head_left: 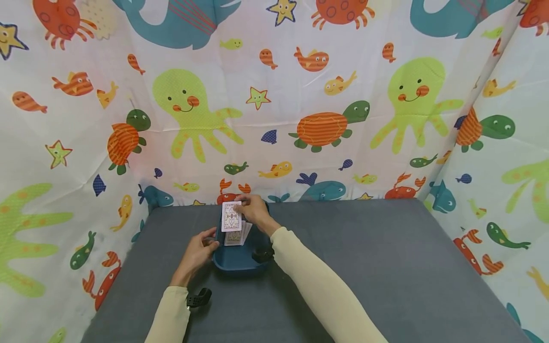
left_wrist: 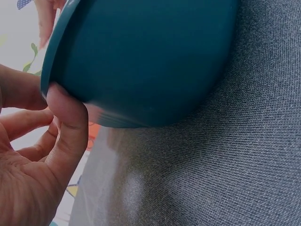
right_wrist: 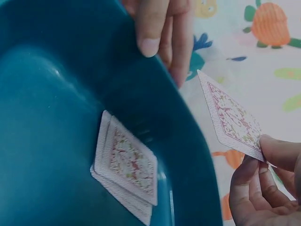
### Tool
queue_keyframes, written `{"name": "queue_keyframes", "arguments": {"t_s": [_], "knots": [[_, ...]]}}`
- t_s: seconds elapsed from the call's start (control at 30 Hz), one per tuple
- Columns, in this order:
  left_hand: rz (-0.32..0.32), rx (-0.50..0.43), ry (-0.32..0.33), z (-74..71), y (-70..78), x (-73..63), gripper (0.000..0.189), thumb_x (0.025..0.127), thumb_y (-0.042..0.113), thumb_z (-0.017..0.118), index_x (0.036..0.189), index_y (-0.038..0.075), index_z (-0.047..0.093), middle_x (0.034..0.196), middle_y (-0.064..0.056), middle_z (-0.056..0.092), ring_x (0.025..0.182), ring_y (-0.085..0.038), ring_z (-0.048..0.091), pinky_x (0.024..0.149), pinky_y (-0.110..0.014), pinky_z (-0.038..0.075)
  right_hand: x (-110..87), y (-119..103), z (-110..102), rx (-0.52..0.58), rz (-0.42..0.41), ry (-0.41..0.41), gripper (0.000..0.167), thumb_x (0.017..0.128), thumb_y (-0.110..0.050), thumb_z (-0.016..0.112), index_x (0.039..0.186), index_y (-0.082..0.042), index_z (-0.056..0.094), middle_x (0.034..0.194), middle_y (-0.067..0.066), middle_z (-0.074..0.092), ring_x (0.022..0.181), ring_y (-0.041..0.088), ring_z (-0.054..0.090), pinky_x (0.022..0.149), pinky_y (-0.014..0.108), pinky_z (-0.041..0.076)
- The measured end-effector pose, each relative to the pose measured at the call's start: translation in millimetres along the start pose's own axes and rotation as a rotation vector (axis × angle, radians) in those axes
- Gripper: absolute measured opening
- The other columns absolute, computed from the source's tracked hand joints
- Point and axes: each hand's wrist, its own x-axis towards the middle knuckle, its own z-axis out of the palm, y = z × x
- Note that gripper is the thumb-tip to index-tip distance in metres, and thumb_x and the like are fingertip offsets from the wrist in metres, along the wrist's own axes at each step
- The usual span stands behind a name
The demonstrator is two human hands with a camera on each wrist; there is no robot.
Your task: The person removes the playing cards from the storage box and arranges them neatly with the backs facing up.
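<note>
A blue plastic basin [head_left: 238,263] stands on the grey cloth. My left hand [head_left: 196,253] grips its left rim; the left wrist view shows the thumb [left_wrist: 68,110] against the outer wall. Above the far left part of the basin, my right hand [head_left: 256,214] pinches a playing card [head_left: 231,217] by its edge, patterned back showing. In the right wrist view the card [right_wrist: 233,115] is held out past the rim, apart from the basin. A few more playing cards [right_wrist: 132,165] with the same red patterned back lie overlapping inside, against the basin wall.
The grey cloth-covered table [head_left: 364,267] extends around the basin. A white curtain [head_left: 283,124] printed with sea animals hangs behind the table and along both sides. A black band [head_left: 199,298] with a device is worn on the left wrist.
</note>
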Motion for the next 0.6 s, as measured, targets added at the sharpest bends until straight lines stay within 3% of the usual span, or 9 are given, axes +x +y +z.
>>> {"name": "queue_keyframes", "arguments": {"t_s": [0.33,0.43,0.6], "knots": [[-0.018,-0.015,0.003,1.0,-0.7,-1.8,0.055,0.094,0.004,0.058,0.147,0.004,0.043,0.135,-0.022,0.051,0.097,-0.023,0.059,0.063,-0.030,0.050,-12.5,-2.4,-26.0,0.067,-0.033,0.009,0.025,0.091,-0.018,0.070,0.115,-0.013,0.070,0.097,0.007,0.065,0.086,0.026,0.065,0.072,0.029,0.056],[-0.011,-0.014,-0.001,0.5,-1.1,-1.4,0.055,0.094,0.004,0.058,0.147,0.003,0.043,0.135,-0.023,0.050,0.094,-0.020,0.059,0.062,-0.029,0.050,-14.6,-0.8,-34.6,0.080,-0.032,0.029,0.025,0.091,-0.016,0.070,0.115,-0.011,0.069,0.093,0.008,0.065,0.084,0.028,0.064,0.070,0.028,0.055],[0.001,-0.019,-0.002,-1.1,-0.4,0.1,0.056,0.094,0.005,0.058,0.147,0.002,0.042,0.135,-0.022,0.050,0.091,-0.019,0.057,0.061,-0.029,0.050,-18.0,1.7,-49.4,0.148,-0.037,0.057,0.023,0.089,-0.011,0.071,0.112,-0.006,0.067,0.085,0.006,0.066,0.073,0.019,0.060,0.064,0.025,0.052]]}}
